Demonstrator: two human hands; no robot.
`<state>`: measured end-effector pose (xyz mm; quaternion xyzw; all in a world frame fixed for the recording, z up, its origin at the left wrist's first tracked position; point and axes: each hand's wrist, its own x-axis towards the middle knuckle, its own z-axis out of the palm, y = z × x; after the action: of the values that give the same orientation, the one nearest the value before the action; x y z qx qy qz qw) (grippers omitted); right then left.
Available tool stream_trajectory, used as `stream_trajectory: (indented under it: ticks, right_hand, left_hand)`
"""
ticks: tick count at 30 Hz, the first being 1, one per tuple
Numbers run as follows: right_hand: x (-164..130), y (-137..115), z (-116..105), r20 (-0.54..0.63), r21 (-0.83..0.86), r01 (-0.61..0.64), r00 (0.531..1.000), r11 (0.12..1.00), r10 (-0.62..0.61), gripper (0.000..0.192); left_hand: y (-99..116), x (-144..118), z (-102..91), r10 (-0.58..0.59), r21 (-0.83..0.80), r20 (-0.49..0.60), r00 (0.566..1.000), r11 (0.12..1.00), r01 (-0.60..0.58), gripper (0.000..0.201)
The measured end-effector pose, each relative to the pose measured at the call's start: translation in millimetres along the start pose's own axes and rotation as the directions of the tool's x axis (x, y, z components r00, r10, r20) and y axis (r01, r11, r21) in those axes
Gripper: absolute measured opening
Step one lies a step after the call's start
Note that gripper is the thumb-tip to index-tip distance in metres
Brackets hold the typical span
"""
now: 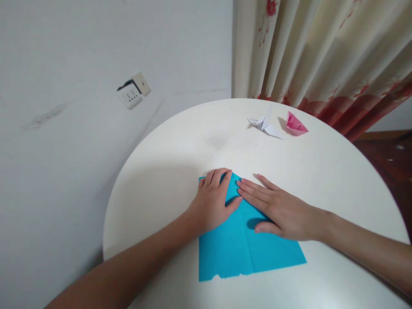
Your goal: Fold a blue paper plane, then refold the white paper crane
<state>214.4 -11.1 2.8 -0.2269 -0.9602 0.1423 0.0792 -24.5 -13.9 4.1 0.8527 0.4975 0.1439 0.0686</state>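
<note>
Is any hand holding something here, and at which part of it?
Nothing is lifted. Both the left hand and the right hand press flat on the far folded end of the blue paper sheet.

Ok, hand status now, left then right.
Left hand: open, pressing flat on the blue paper.
Right hand: open, flat on the same paper's right fold.

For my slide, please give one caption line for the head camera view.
Both hands, left and right, press flat a blue paper sheet on a round white table.
</note>
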Motion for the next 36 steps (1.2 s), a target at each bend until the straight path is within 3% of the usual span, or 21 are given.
stream_trajectory:
  ticks: [11, 17, 23, 30, 33, 36]
  right_hand:
    - [0, 0, 1, -0.02, 0.021, 0.013, 1.0, 1.0, -0.012, 0.088]
    - [0, -2, -1, -0.008, -0.01, 0.002, 1.0, 1.0, -0.002, 0.087]
    - [1, -2, -1, -0.038, -0.001, 0.015, 0.999, 1.0, -0.015, 0.087]
    - [-3, 1, -2, -0.04, 0.035, 0.024, 0.999, 0.999, -0.023, 0.092]
    - [-5, 4, -9, -0.122, 0.034, -0.082, 0.989, 0.996, 0.086, 0.084]
    - [4, 0, -12, -0.228, -0.061, -0.249, 0.946, 0.967, 0.229, 0.073]
  left_hand:
    - [0, -1, -0.4, 0.03, 0.008, 0.019, 0.999, 0.999, -0.031, 0.058]
    - [5, -4, -3.5, 0.057, 0.123, 0.002, 0.998, 0.991, -0.057, 0.053]
    - [4, -2, -9.2, 0.123, 0.12, 0.078, 0.989, 0.984, -0.132, 0.051]
    - [7, -6, -5.2, 0.116, 0.17, 0.069, 0.991, 0.977, -0.127, 0.051]
    - [8, -6, -4.6, 0.116, 0.178, 0.062, 0.991, 0.976, -0.125, 0.05]
    - [7, -6, -5.1, 0.125, 0.178, 0.056, 0.991, 0.975, -0.133, 0.05]
